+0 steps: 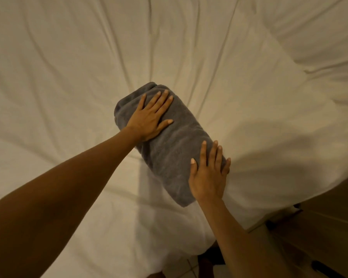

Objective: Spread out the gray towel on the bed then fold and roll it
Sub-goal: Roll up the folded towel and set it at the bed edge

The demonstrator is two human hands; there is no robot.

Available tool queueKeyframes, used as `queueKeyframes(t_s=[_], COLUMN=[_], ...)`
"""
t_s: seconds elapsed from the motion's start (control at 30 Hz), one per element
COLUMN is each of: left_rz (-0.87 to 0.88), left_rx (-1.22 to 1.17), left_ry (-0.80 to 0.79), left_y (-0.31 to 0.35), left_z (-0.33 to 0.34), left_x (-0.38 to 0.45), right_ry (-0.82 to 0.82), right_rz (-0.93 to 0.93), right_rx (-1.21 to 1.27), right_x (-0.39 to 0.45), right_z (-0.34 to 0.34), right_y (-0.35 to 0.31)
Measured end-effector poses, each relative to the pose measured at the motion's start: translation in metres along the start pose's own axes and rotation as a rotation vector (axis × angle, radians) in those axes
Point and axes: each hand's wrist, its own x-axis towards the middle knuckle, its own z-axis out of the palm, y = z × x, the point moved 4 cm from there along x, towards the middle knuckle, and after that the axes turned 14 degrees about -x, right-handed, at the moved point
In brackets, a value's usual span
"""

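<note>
Both hands, left point(149, 119) and right point(208, 175), press flat, fingers spread, on the rolled gray towel point(169, 145); lifting them could let it unroll

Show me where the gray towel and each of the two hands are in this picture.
gray towel point(175, 149): head view, bare middle of the roll.
left hand point(149, 119): head view, back of the hand, flat on the towel's far end.
right hand point(207, 177): head view, back of the hand, on the towel's near end.
</note>
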Motion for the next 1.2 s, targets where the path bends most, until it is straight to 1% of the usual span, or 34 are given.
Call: queueKeyframes(t_s=[0.1, 0.17, 0.27, 0.47, 0.6, 0.7, 0.8, 0.87, 0.93, 1.03, 1.1, 1.2], left_rz=[0.007, 0.012, -0.004, -0.014, -0.031, -0.077, -0.149, -0.206, -0.297, -0.426, -0.444, -0.387], left_rx=[-0.004, -0.016, -0.034, -0.029, -0.025, -0.076, -0.142, -0.199, -0.306, -0.440, -0.406, -0.174], left_ry=[-0.022, -0.038, -0.046, -0.043, -0.011, 0.021, 0.026, 0.020, 0.048, 0.141, 0.143, 0.181], left_y=[-0.006, -0.010, -0.019, -0.026, -0.025, -0.013, 0.010, 0.032, 0.057, 0.099, 0.129, 0.171], left_z=[0.011, 0.017, 0.024, 0.030, 0.029, 0.028, 0.038, 0.052, 0.066, 0.082, 0.094, 0.117], left_x=[0.008, 0.012, 0.017, 0.022, 0.012, -0.006, -0.038, -0.065, -0.094, -0.129, -0.149, -0.165], right_ry=[-0.117, -0.159, -0.155, -0.217, -0.186, -0.093, 0.024, 0.088, 0.105, 0.098, 0.149, 0.252], right_rz=[-0.004, -0.011, -0.018, -0.052, -0.127, -0.300, -0.587, -0.740, -0.852, -0.945, -1.001, -1.052], right_rx=[0.011, 0.023, 0.028, 0.012, 0.019, 0.004, -0.069, -0.093, -0.142, -0.206, -0.213, -0.211], right_x=[0.002, 0.000, -0.003, 0.003, 0.000, 0.001, 0.005, 0.009, 0.014, 0.020, 0.020, 0.022], right_z=[0.018, 0.026, 0.031, 0.037, 0.033, 0.024, 0.019, 0.020, 0.024, 0.029, 0.028, 0.030], right_y=[0.007, 0.011, 0.012, 0.014, 0.015, 0.023, 0.042, 0.057, 0.068, 0.074, 0.077, 0.081])
